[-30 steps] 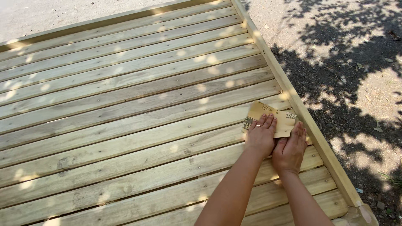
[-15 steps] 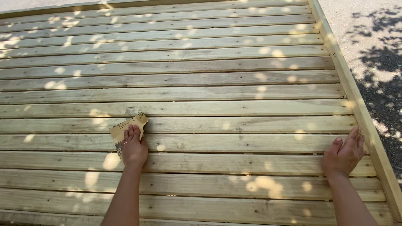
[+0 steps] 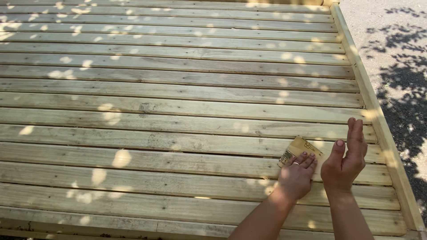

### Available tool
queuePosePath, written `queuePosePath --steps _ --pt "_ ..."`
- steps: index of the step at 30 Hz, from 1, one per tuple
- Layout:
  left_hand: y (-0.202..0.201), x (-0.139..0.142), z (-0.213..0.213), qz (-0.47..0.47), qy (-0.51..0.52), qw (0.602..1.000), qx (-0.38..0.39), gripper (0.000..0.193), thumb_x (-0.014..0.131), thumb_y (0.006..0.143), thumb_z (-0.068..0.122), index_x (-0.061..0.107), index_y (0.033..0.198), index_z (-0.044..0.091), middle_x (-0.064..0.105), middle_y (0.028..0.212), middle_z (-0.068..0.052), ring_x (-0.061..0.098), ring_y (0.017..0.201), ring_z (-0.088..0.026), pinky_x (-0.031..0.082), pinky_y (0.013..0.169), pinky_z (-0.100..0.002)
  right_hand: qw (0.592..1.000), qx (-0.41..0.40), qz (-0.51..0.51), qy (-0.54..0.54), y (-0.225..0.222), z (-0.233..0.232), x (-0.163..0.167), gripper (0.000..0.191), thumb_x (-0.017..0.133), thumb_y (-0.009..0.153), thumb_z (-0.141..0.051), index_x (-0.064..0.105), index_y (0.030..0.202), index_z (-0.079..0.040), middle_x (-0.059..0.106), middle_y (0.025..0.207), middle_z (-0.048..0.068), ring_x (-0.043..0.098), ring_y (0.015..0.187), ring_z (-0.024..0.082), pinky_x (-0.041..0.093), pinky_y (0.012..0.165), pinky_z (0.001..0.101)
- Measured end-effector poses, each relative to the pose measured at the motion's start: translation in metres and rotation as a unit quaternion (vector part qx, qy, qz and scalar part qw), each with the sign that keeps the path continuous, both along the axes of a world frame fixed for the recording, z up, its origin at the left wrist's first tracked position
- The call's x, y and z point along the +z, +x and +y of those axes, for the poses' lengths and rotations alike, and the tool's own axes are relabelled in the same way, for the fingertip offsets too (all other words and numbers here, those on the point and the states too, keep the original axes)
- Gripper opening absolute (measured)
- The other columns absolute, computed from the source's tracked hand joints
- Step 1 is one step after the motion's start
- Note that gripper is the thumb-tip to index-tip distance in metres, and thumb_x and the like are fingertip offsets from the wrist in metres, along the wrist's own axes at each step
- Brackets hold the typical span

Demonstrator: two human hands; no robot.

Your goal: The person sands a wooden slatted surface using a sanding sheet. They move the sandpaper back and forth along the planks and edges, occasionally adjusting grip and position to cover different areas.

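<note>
1. The left hand (image 3: 296, 178) lies flat, palm down, fingers together, pressing on a small tan sheet of sandpaper (image 3: 299, 149) with a strip of dark print along one edge; it pins the sheet rather than gripping it; a ring shows on one finger.
2. The sandpaper lies flat on a pale wooden deck of long parallel planks (image 3: 178, 111), on a plank toward the near right corner; part of the sheet shows beyond the fingertips, the rest is hidden under the palm.
3. The right hand (image 3: 344, 160) is lifted just beside the left, open, fingers straight and close together, thumb apart, edge-on to the camera; it holds nothing, and whether it touches the wood cannot be told.
4. A raised wooden border board (image 3: 378, 124) runs along the deck's right side; beyond it lies grey gravelly ground (image 3: 391, 40) with leaf shadows; sun spots dapple the planks.
5. As for progress in the sanding, judging from the surface alone: the planks look evenly pale and no clear line separates worked wood from unworked; greyish marks remain on a few planks toward the middle, so a fair amount probably remains.
</note>
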State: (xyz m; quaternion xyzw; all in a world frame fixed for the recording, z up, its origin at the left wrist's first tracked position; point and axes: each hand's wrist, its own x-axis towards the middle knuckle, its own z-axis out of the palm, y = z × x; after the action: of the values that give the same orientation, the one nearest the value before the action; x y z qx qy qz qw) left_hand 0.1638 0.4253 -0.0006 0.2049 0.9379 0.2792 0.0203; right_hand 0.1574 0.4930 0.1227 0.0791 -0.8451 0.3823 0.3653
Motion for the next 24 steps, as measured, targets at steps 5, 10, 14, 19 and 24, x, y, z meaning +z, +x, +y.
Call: queuePosePath --steps 5,10,14,19,24 --pt "0.017 -0.023 -0.195 0.030 -0.044 0.985 0.166 0.062 0.057 0.093 0.017 0.045 0.154 0.015 0.039 0.163 -0.002 0.034 0.152 -0.021 0.025 0.125 -0.043 0.998 0.018 -0.033 -0.040 -0.003 -0.035 -0.024 0.053 0.046 0.109 -0.005 0.040 0.161 0.003 0.057 0.157 0.018 0.050 0.145 0.030 0.038 0.121 0.0383" --pt "0.053 0.030 -0.406 -0.039 -0.131 0.902 0.410 0.059 0.051 0.098 0.026 0.040 0.156 0.019 0.031 0.165 0.001 0.028 0.152 -0.022 0.027 0.121 -0.045 0.991 0.071 -0.117 -0.002 0.005 -0.077 -0.062 0.048 0.057 0.104 -0.012 0.054 0.152 -0.005 0.064 0.146 0.016 0.055 0.139 0.031 0.044 0.116 0.0416" --pt "0.050 0.046 -0.393 -0.059 0.024 0.899 0.433 0.049 0.042 0.104 0.038 0.053 0.147 0.015 0.055 0.150 -0.007 0.046 0.141 -0.032 0.045 0.105 -0.045 0.921 0.130 -0.367 0.001 -0.006 -0.111 -0.051 0.065 0.070 0.093 -0.032 0.056 0.154 -0.016 0.048 0.155 0.014 0.064 0.119 0.029 0.057 0.088 0.0443" --pt "0.010 0.052 -0.276 -0.244 0.555 0.759 0.236 0.031 0.073 0.095 0.030 0.074 0.107 0.001 0.076 0.093 -0.003 0.066 0.082 -0.011 0.053 0.076 -0.031 0.806 0.358 -0.463 -0.089 -0.031 -0.119 -0.005 0.080 0.089 0.076 -0.038 0.055 0.139 -0.004 0.062 0.135 0.017 0.057 0.124 0.030 0.049 0.101 0.0442" --pt "-0.007 0.074 -0.250 -0.203 0.556 0.770 0.237 0.032 0.075 0.092 0.031 0.073 0.110 0.005 0.077 0.100 -0.004 0.070 0.088 -0.013 0.056 0.079 -0.030 0.789 0.184 -0.581 0.075 -0.049 -0.112 0.031 0.054 0.071 0.088 -0.047 0.068 0.127 -0.008 0.076 0.117 0.014 0.069 0.107 0.026 0.057 0.090 0.0407"
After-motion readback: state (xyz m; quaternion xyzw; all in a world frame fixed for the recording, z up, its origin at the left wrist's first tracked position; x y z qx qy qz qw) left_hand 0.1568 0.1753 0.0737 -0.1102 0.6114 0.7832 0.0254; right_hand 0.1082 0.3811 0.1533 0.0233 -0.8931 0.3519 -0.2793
